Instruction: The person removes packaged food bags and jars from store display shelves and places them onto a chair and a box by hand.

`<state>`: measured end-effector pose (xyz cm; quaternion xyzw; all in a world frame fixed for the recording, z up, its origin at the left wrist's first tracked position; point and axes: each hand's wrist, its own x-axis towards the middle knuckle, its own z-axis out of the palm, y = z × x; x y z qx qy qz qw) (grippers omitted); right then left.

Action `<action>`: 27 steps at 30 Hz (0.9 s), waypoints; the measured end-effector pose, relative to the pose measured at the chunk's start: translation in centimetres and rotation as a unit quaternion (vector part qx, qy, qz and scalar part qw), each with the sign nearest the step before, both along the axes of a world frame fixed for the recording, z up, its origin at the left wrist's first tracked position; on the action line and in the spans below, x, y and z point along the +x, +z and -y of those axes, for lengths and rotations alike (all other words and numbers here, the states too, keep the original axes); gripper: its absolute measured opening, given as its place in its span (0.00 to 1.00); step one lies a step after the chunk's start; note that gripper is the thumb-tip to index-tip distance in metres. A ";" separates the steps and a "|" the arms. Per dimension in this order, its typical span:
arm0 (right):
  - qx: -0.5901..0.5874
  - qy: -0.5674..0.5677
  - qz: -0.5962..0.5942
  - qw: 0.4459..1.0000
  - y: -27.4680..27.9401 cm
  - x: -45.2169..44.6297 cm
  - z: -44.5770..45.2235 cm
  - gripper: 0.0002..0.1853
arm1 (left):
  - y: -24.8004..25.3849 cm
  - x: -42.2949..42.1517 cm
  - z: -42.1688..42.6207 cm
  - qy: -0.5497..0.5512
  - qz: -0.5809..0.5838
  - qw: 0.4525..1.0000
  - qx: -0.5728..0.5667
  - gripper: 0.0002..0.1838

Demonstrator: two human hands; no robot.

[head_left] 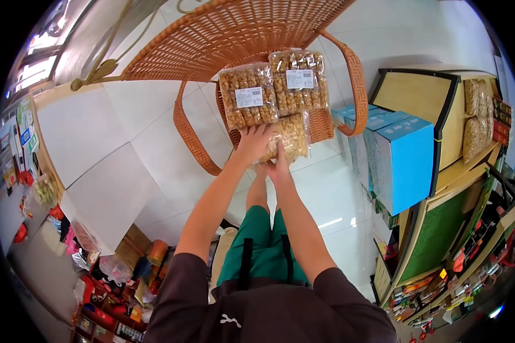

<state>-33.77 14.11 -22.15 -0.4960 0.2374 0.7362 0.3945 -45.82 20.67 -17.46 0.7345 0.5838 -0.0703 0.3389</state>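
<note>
A clear bag of pale, crumbly-looking snack pieces [292,136] lies low on the seat of a wicker chair [324,126]. My right hand [278,164] grips its near edge, thumb on top and the other fingers mostly hidden below. On the bag's left side is my left hand [254,144], its fingers curled over the edge and close to the packet above. Two clear packets of browner clustered snacks with white labels lie beyond, the left packet [249,111] and the right packet [301,97].
The chair's curved armrests [195,140] flank the packets, and its woven back [234,40] rises beyond. Blue boxes [405,163] stand at right beside a wooden display shelf [449,108] holding more bagged snacks. A white-topped counter [86,131] and cluttered goods [117,268] are at left.
</note>
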 end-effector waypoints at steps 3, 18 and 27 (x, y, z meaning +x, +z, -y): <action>0.059 0.012 0.036 0.998 2.8 -0.4 -1.4 0.35 | 0.8 0.9 2.4 0.085 0.001 0.995 0.048 0.35; 0.167 0.307 0.272 0.897 6.6 11.5 7.2 0.26 | 1.6 -1.8 14.2 0.152 0.064 0.958 -0.234 0.33; -0.102 0.361 0.534 0.758 15.3 21.5 20.0 0.27 | 2.5 -4.1 5.8 0.119 0.138 0.964 -0.196 0.24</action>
